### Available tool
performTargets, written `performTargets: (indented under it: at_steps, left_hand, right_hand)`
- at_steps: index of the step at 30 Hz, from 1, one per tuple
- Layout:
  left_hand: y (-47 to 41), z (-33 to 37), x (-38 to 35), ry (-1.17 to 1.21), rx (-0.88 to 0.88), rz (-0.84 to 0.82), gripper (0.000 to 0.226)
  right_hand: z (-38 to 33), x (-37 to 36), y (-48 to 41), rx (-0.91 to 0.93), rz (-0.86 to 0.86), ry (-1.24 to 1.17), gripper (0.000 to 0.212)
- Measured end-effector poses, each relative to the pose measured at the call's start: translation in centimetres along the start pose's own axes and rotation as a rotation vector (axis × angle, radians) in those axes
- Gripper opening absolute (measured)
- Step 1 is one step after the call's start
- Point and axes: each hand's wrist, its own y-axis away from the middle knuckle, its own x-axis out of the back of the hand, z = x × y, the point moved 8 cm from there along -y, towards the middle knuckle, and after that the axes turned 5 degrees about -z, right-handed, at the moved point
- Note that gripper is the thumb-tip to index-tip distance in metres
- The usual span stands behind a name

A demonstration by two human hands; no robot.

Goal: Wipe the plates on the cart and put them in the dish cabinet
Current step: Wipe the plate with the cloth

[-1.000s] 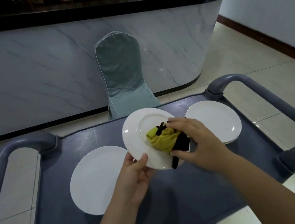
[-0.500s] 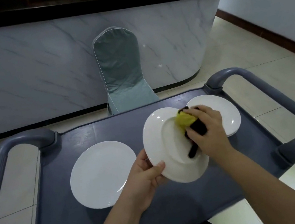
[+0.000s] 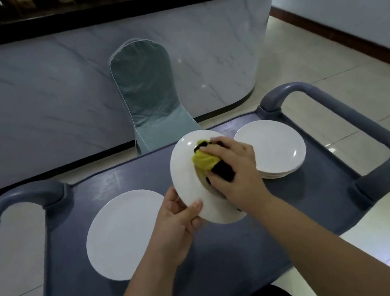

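My left hand [image 3: 175, 219] grips the lower left rim of a white plate [image 3: 187, 175], held tilted above the grey cart [image 3: 229, 259]. My right hand [image 3: 235, 174] presses a yellow and black cloth [image 3: 207, 162] against the plate's inner face. A single white plate [image 3: 125, 233] lies flat on the cart's left side. A short stack of white plates [image 3: 275, 149] sits on the right side, partly hidden behind my right hand. The dish cabinet is not in sight.
The cart has a curved grey handle at the left [image 3: 15, 200] and at the right [image 3: 356, 124]. Beyond it stands a chair with a green-grey cover [image 3: 147, 91] against a marble-fronted counter [image 3: 48, 90] with a black top. Tiled floor lies to the right.
The held plate has turned more on edge, its face now toward my right. My right hand with the cloth has shifted from the plate's middle to its upper part.
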Motion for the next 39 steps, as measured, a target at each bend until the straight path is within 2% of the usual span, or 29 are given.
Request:
performTargets:
  at_steps: [2,4,6,8,10,13,15,17,19,21,23,24,27,30,32,33,36,37,39]
  left_hand:
    - [0.0,0.7,0.9,0.042,-0.005,-0.008,0.047]
    - [0.4,0.4,1.5,0.038,0.033,-0.010,0.050]
    - [0.8,-0.9,1.3,-0.001,0.088,-0.020,0.052]
    - [0.9,-2.0,0.4,-0.044,0.126,-0.042,0.051]
    - [0.5,-2.2,-0.2,-0.046,0.115,-0.038,0.053]
    - [-0.5,-1.1,0.1,0.025,0.056,-0.007,0.048]
    - [-0.8,-0.7,0.6,0.038,0.040,0.003,0.048]
    - [-0.7,-1.1,0.8,0.014,0.062,0.001,0.052]
    - [-0.3,-2.1,0.2,-0.039,0.098,-0.042,0.050]
    - [0.1,-3.0,-0.8,-0.106,0.128,-0.086,0.049]
    - [0.2,-3.3,-1.6,-0.201,0.122,-0.116,0.049]
    - [0.2,-3.1,-1.9,-0.253,0.105,-0.125,0.047]
    - [-0.1,-2.3,-1.7,-0.307,0.049,-0.115,0.039]
    - [-0.1,-2.1,-0.9,-0.278,0.032,-0.083,0.044]
    - [0.3,-2.6,-0.8,-0.292,0.051,-0.080,0.048]
    - [0.5,-2.9,-0.9,-0.310,0.067,-0.092,0.046]
    - [1.1,-3.1,-1.7,-0.363,0.090,-0.129,0.043]
    - [1.2,-2.9,-1.8,-0.362,0.088,-0.133,0.044]
    - [1.2,-2.6,-1.8,-0.337,0.085,-0.132,0.043]
  right_hand:
    - [-1.0,-0.9,2.9,0.191,-0.094,0.017,0.046]
    - [0.9,-0.4,5.7,0.246,-0.162,0.026,0.051]
    - [4.1,1.1,5.7,0.126,-0.134,0.021,0.052]
    - [6.3,2.4,3.6,-0.085,-0.015,-0.005,0.048]
    - [5.1,1.5,1.5,-0.175,0.011,0.018,0.044]
    - [0.5,-1.0,1.9,0.035,-0.102,0.012,0.047]
    - [1.0,-1.1,4.5,0.125,-0.184,-0.010,0.052]
    - [3.5,1.0,6.6,0.123,-0.163,0.019,0.053]
    - [6.4,4.1,6.8,0.007,-0.020,0.048,0.048]
    - [9.0,5.7,5.0,-0.200,0.137,-0.012,0.045]
    - [9.4,5.4,1.7,-0.307,0.174,-0.097,0.044]
    - [8.6,4.9,0.2,-0.302,0.163,-0.095,0.044]
    - [3.3,3.0,-0.9,-0.085,0.056,0.014,0.041]
    - [-2.7,0.3,2.8,0.303,-0.155,0.090,0.042]
    - [-2.7,-0.2,3.7,0.403,-0.261,0.088,0.041]
    - [-1.6,0.5,2.8,0.352,-0.234,0.054,0.042]
    - [4.3,3.8,-1.3,-0.018,0.001,-0.099,0.043]
    - [5.1,4.1,-1.7,-0.089,0.035,-0.097,0.041]
    - [3.5,2.9,-0.7,-0.078,-0.010,0.017,0.041]
